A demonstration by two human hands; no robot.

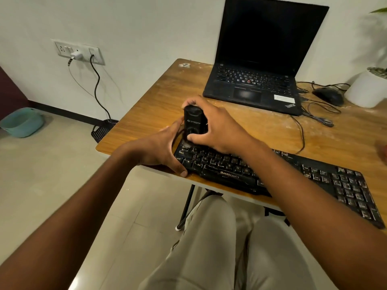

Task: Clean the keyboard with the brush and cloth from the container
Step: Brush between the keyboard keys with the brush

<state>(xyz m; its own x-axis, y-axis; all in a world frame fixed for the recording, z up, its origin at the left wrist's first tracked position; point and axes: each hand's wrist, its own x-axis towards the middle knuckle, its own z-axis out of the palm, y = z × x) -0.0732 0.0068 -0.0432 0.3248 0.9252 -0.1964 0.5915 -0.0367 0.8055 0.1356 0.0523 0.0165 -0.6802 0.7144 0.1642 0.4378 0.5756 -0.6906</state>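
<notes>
A black keyboard point(293, 174) lies along the front edge of the wooden table point(150, 105). A small black container point(192, 120) with a logo stands upright over the keyboard's far left corner. My right hand point(215, 126) grips it from the top and right side, fingers curled over its top and thumb on its lower front. My left hand point(161, 145) spans the keyboard's left end, with the thumb hooked on the front corner and the fingertips beside the container's left side. No brush or cloth is visible.
An open black laptop point(257, 80) sits at the back of the table, with a black mouse point(328, 96), tangled cables point(318, 114) and a white plant pot point(368, 88) to its right. On the floor at left are a black basket point(102, 130) and a teal tub point(22, 122).
</notes>
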